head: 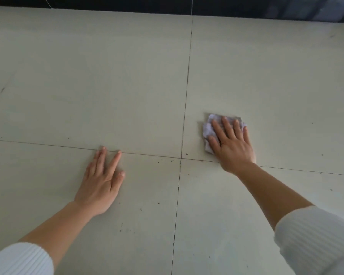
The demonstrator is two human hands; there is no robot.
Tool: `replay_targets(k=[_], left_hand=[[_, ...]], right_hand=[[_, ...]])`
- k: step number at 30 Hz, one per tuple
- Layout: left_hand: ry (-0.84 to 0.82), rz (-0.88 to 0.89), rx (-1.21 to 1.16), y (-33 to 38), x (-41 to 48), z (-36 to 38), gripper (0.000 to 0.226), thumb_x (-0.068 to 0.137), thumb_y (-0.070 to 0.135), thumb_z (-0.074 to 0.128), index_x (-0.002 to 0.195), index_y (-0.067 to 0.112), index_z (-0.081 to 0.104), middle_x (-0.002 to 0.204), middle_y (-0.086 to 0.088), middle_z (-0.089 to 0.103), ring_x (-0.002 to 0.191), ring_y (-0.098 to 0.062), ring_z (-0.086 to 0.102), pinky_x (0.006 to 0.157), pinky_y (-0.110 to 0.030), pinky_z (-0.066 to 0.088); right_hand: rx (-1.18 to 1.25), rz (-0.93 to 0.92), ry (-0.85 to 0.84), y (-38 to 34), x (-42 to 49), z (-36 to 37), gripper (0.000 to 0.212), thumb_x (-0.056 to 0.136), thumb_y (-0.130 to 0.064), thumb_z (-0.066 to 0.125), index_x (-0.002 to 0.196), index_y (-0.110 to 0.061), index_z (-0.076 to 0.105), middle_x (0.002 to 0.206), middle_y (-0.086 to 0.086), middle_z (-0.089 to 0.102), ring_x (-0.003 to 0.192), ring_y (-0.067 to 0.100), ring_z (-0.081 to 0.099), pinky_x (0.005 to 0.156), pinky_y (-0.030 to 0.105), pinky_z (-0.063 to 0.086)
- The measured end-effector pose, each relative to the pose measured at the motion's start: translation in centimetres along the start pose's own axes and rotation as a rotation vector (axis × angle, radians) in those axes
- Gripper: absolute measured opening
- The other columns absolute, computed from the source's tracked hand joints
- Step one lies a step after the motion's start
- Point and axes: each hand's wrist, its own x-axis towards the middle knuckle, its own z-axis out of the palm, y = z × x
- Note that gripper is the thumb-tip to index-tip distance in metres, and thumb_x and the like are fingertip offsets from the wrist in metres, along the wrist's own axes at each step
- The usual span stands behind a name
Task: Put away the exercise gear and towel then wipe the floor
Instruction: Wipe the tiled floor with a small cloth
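While right hand [231, 144] presses cloth [209, 129] flat-fingered, left hand [102, 181] spread on floor [107, 86]

No legible text, label, brand, number or sign appears in the head view. The pale tiled floor [107, 86], the crumpled cloth [209, 129] lying on it right of the tile joint, the white ribbed sleeves [316, 241] and the dark band [127, 2] along the far edge of the floor show plain surfaces only.
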Motion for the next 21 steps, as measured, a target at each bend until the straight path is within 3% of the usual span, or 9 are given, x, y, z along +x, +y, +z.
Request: replay_targets(k=[3,6,9,13,15,18,21], left_hand=[[0.013,0.036,-0.021,-0.3,0.3,-0.5,0.08,0.079,0.065,0.002,0.15,0.031,0.01,0.159,-0.012,-0.001,0.146,-0.022,-0.004,0.116,-0.031,0.0],[0.019,0.063,-0.037,-1.0,0.5,-0.8,0.075,0.081,0.065,0.003,0.149,0.035,0.015,0.158,-0.01,0.004,0.144,-0.021,0.002,0.115,-0.031,0.005],[0.036,0.082,-0.13,-1.3,0.4,-1.2,0.069,0.085,0.061,0.006,0.147,0.037,0.023,0.156,-0.004,0.012,0.139,-0.018,0.012,0.114,-0.033,0.013],[0.226,0.006,-0.192,-2.0,1.1,-2.4,0.063,0.091,0.046,0.019,0.139,0.012,0.041,0.138,-0.013,0.044,0.125,-0.029,0.038,0.105,-0.04,0.033],[0.249,-0.087,-0.156,-3.1,1.8,-2.2,0.059,0.096,0.04,0.024,0.143,0.006,0.034,0.144,-0.022,0.035,0.133,-0.036,0.031,0.111,-0.044,0.026],[0.189,-0.193,-0.109,-4.4,2.1,-0.9,0.072,0.091,0.048,0.016,0.149,0.004,0.02,0.153,-0.029,0.012,0.143,-0.038,0.01,0.117,-0.045,0.011],[0.209,-0.231,-0.088,-4.3,2.0,0.3,0.073,0.089,0.047,0.015,0.15,0.006,0.017,0.154,-0.027,0.01,0.144,-0.038,0.008,0.116,-0.047,0.01]], right_hand=[[0.139,0.162,0.022,-2.2,1.1,0.1,0.057,0.099,-0.051,0.004,0.15,-0.034,-0.016,0.161,-0.002,-0.018,0.146,0.027,-0.022,0.118,0.043,-0.015],[0.182,0.135,0.057,-6.4,1.9,0.4,0.055,0.101,-0.048,0.005,0.151,-0.034,-0.013,0.16,-0.003,-0.017,0.146,0.027,-0.021,0.117,0.042,-0.016],[0.142,-0.096,0.049,-11.5,1.0,0.7,0.054,0.101,-0.047,0.005,0.151,-0.034,-0.014,0.16,-0.003,-0.019,0.145,0.027,-0.024,0.116,0.041,-0.018],[0.02,-0.487,-0.036,-17.3,-3.4,2.0,0.056,0.098,-0.044,-0.002,0.149,-0.031,-0.017,0.156,-0.001,-0.024,0.141,0.031,-0.03,0.113,0.043,-0.023],[-0.023,-0.681,-0.056,-18.3,-5.6,3.0,0.056,0.098,-0.044,0.003,0.151,-0.031,-0.011,0.157,0.0,-0.019,0.142,0.033,-0.026,0.114,0.045,-0.021],[-0.063,-0.947,-0.09,-17.3,-8.0,4.4,0.054,0.101,-0.045,0.016,0.153,-0.032,0.008,0.161,0.0,-0.002,0.146,0.031,-0.018,0.116,0.045,-0.018],[-0.12,-1.016,-0.059,-14.7,-8.1,4.8,0.051,0.102,-0.046,0.021,0.151,-0.033,0.023,0.16,-0.002,0.02,0.149,0.029,0.002,0.119,0.043,-0.005]])
